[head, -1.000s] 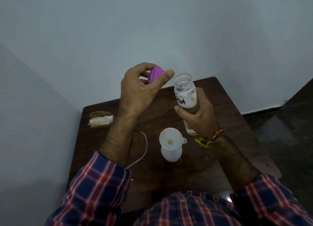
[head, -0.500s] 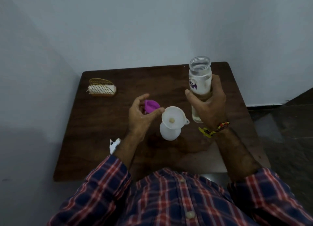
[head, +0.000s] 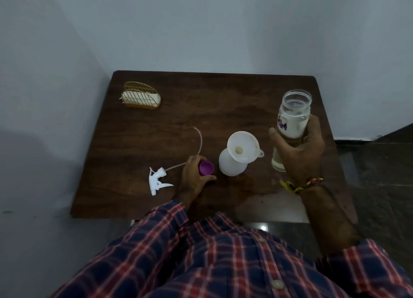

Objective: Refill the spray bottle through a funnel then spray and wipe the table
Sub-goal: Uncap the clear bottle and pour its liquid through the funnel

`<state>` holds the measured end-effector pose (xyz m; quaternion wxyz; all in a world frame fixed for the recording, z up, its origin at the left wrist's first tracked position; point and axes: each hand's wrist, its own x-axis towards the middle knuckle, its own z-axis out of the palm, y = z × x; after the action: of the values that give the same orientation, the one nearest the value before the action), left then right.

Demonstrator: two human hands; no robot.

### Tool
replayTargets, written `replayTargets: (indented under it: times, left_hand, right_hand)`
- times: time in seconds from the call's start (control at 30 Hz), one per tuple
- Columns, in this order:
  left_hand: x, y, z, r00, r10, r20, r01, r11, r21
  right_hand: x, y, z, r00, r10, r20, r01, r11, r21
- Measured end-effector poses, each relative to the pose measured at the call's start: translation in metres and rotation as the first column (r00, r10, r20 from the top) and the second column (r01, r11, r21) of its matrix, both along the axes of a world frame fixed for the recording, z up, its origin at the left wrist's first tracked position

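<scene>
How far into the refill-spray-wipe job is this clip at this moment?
Early. Done: the spray head lies off on the table, and the funnel sits in the white bottle. In hand: the right hand holds the uncapped clear bottle; the left hand holds its purple cap at the tabletop. Left: pouring, reassembly, spraying, wiping.

No legible text is showing. The jar (head: 292, 119) I am holding in my right hand (head: 299, 154) is bearing a purple label mark, too blurred to read.
</scene>
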<state>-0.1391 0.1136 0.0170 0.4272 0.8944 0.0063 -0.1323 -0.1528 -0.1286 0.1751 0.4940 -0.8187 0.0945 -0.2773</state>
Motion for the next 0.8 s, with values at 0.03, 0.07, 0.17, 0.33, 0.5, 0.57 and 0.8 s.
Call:
replayTargets:
  times: [0.03,0.07,0.17,0.33,0.5,0.57,0.8]
  left_hand:
    - [-0.001,0.000,-0.005,1.000,-0.026,0.002,0.026,1.000,0.012]
    - [-0.002,0.000,-0.009,0.999,-0.046,0.005,0.046,0.999,0.022]
    - [-0.008,-0.001,-0.019,0.997,-0.076,0.026,0.075,0.995,0.062]
    - [-0.008,0.001,-0.018,0.988,-0.147,0.045,0.139,0.980,0.141]
    - [-0.004,-0.002,0.026,0.984,-0.138,0.115,0.142,0.989,-0.028]
    - [0.001,-0.014,0.054,0.982,-0.126,0.141,0.146,0.979,-0.142]
    - [0.019,-0.062,0.103,0.928,-0.278,0.249,0.329,0.924,-0.193]
  right_hand:
    - [-0.002,0.000,-0.001,1.000,-0.008,-0.007,0.008,1.000,-0.003]
    - [-0.004,-0.001,-0.001,1.000,-0.014,-0.012,0.014,1.000,-0.006]
    - [-0.008,-0.002,-0.001,0.999,-0.032,-0.026,0.032,0.999,-0.024]
    - [-0.014,-0.002,-0.004,0.999,-0.035,-0.035,0.034,0.999,-0.016]
    - [-0.015,-0.005,-0.006,0.999,-0.018,-0.031,0.018,1.000,-0.002]
    - [-0.015,-0.008,-0.010,0.999,0.006,-0.041,-0.008,1.000,-0.025]
    - [-0.027,-0.020,-0.040,0.989,0.083,-0.119,-0.095,0.991,-0.094]
